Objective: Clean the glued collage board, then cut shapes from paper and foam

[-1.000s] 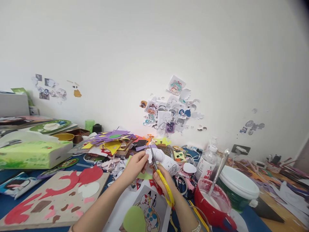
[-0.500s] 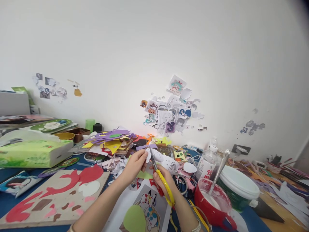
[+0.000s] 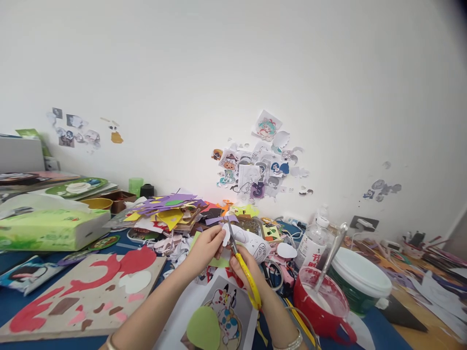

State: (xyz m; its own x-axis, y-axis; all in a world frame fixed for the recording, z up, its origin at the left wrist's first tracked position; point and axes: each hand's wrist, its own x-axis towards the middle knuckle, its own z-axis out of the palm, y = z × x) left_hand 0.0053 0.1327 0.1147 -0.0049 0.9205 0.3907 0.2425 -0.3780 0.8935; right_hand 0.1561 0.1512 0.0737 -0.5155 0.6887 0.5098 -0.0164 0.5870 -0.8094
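Note:
My right hand [image 3: 245, 266] is wrapped round the yellow handles of a pair of scissors [image 3: 251, 287]. Their metal blades point up and away, at the edge of a white paper with line drawings [image 3: 258, 247]. Between thumb and fingers, my left hand [image 3: 208, 247] pinches a small white cut part of the paper [image 3: 226, 235], just left of the blades. How far the blades stand apart is hard to see. Below my hands lies a printed colour picture [image 3: 233, 301], partly covered by a light green paper oval [image 3: 203, 328].
On the left, a board [image 3: 146, 291] bears red, white, pink and brown cut shapes, with a green tissue pack [image 3: 40, 228] behind. Paper scraps [image 3: 171, 214] pile up in the middle. At right stand a red mug [image 3: 304, 301] with a spoon, a plastic bottle [image 3: 310, 248] and a lidded tub [image 3: 361, 277].
The scissors and both hands have shifted very slightly, with the blades a little further up along the paper. The small white part has turned a bit. My view has tilted slightly.

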